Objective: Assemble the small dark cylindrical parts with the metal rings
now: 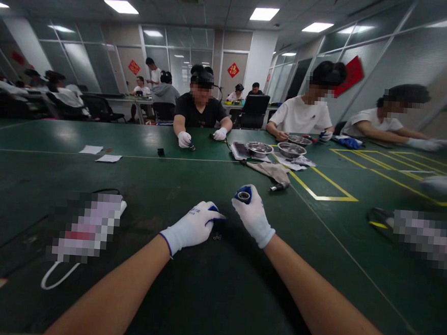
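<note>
My right hand (251,210), in a white glove with a blue palm, is wrapped round a small round part (243,195). The metal rim and dark hollow of this part face up; my fingers hide the rest. On the green table (184,297), my left hand (196,222), gloved the same way, rests with its thumb held apart from the fingers. I make out nothing in it. Just beside it lie several tiny metal rings (217,236), too small to tell whether they are nuts or washers.
Ahead lie a dark tool (279,186) and a grey cloth (269,170). Metal bowls (260,148) stand behind them. To my left is a blurred-out pack (89,224) with a white loop. Co-workers with gloved hands (184,140) sit across the table. Yellow tape (336,199) marks the right side.
</note>
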{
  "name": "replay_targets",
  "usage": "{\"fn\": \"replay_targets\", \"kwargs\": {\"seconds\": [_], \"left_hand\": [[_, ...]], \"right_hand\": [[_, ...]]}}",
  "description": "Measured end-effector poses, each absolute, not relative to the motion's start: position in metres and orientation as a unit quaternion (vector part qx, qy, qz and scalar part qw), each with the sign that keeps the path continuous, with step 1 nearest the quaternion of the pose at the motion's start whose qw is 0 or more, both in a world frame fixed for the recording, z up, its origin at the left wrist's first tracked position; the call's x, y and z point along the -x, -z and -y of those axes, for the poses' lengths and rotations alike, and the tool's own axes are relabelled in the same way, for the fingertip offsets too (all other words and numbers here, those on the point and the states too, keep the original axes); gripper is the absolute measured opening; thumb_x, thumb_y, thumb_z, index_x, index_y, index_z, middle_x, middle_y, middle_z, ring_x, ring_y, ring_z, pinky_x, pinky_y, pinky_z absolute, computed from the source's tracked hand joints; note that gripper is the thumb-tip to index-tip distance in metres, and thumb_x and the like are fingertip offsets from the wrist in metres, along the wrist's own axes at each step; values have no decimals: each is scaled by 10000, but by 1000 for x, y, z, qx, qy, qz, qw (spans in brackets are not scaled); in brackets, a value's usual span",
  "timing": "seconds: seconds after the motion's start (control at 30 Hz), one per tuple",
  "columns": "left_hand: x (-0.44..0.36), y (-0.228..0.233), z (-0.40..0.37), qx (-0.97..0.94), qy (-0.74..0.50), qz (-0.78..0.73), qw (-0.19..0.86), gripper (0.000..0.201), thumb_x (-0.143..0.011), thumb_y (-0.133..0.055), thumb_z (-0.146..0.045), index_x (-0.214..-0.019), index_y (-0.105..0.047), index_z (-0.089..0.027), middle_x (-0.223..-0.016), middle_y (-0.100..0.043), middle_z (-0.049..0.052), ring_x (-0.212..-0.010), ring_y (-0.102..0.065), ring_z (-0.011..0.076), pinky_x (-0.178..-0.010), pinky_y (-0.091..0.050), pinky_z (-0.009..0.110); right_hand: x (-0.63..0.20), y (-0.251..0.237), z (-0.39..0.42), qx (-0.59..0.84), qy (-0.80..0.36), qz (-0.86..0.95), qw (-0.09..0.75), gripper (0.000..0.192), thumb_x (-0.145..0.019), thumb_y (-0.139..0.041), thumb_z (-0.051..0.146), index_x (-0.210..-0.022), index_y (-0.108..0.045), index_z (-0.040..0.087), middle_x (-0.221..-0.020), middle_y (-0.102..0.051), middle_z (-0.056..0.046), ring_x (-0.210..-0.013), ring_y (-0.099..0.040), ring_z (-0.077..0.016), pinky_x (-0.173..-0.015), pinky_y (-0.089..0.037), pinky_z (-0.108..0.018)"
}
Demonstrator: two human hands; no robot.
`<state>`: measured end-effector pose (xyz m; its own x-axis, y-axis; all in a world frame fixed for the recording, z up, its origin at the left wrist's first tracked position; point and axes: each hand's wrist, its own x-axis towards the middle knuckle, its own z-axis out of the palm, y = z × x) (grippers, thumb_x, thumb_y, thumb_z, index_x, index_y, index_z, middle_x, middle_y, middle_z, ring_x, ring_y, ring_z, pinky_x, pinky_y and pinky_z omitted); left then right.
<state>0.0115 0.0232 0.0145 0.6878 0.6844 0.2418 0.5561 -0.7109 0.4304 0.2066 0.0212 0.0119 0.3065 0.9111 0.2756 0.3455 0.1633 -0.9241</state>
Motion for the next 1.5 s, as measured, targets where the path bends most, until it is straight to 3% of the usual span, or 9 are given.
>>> {"fn": "replay_targets", "kwargs": {"seconds": [0.23, 0.43, 0.6, 0.8, 0.97, 1.23, 1.5], "left_hand": [[-3, -20, -24, -896, -171, -359, 199, 218, -881, -676, -203, -1074, -775, -224, -1164, -680, 67, -1121, -636, 243, -1053, -527, 430], [-6, -21, -25, -879, -155, -396, 214, 153, -893, -690, -228, -1026, -757, -194, -1169, -693, 76, -1136, -645, 266, -1050, -522, 452], [-5, -31, -22, -830, -251, -424, 260, 219, -921, -619, -202, -1114, -721, -205, -1143, -754, 74, -1099, -693, 254, -1053, -527, 426], [-3, -52, -15, -753, -398, -399, 340, 209, -859, -628, -179, -1028, -750, -186, -1073, -783, 72, -1038, -723, 248, -1024, -558, 445], [-3, -60, -6, -748, -415, -378, 355, 239, -841, -677, -187, -1069, -748, -190, -1085, -780, 65, -1048, -721, 244, -1007, -572, 438], [-4, -63, 1, -836, -359, -350, 223, 72, -863, -723, -194, -908, -778, -210, -1024, -662, 44, -945, -668, 204, -898, -585, 376], [-1, -69, 5, -854, -310, -315, 274, 98, -879, -734, -203, -942, -805, -229, -1033, -635, 42, -971, -641, 200, -903, -561, 353]], "right_hand": [[-202, -8, -23, 583, -334, 497, 550, 261, -712, -664, 376, -866, -490, 259, -755, -597, 20, -646, -588, -185, -558, -499, -319], [-201, -9, -23, 569, -325, 511, 556, 257, -735, -689, 404, -881, -557, 238, -789, -658, -12, -693, -614, -198, -622, -527, -343], [-196, -10, -19, 488, -329, 551, 591, 351, -776, -694, 453, -1030, -629, 220, -917, -712, -42, -883, -658, -241, -808, -544, -391], [-191, -9, -6, 422, -351, 643, 534, 273, -866, -618, 354, -1114, -591, 243, -999, -677, -34, -950, -638, -233, -885, -518, -397], [-184, -14, 3, 421, -330, 669, 516, 224, -821, -644, 308, -996, -524, 235, -892, -628, -8, -814, -616, -200, -744, -513, -345], [-181, -23, 9, 432, -289, 721, 458, 209, -760, -645, 277, -717, -445, 237, -644, -506, 57, -580, -458, -117, -527, -361, -249], [-185, -31, 14, 396, -309, 762, 408, 200, -737, -682, 217, -785, -488, 224, -701, -601, 44, -617, -553, -127, -557, -411, -247]]}}
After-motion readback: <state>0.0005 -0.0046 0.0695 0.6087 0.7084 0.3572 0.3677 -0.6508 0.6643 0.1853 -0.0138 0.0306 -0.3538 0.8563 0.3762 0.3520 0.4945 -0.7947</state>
